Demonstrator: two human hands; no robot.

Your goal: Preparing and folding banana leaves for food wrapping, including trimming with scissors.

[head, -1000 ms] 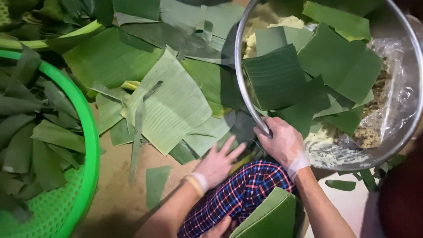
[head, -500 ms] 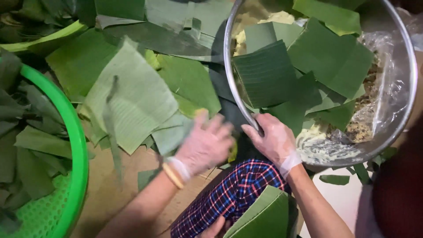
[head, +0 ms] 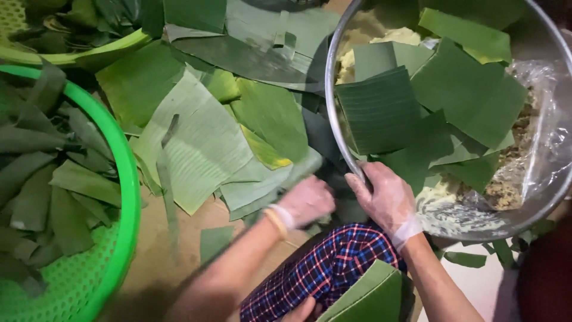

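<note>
My right hand (head: 386, 200), in a thin clear glove, grips the near rim of a large metal bowl (head: 329, 89). The bowl holds cut dark green banana-leaf squares (head: 381, 110) over a pale yellow filling (head: 393, 37). My left hand (head: 307, 200), also gloved and with a band at the wrist, is blurred. Its fingers are curled over the leaf scraps (head: 268, 185) on the floor, just left of the bowl. Whether it holds a piece cannot be made out. A big pale leaf (head: 196, 143) lies beyond it.
A green plastic basket (head: 122, 179) full of dark leaf strips stands at the left, with a second basket (head: 77, 53) behind it. A plaid-clothed knee (head: 322, 268) and a folded leaf (head: 375, 295) are below my hands. Clear plastic (head: 548, 143) lines the bowl's right side.
My left hand went from spread flat on the leaves to curled, drawing back toward the bowl. My right hand stayed on the bowl's rim.
</note>
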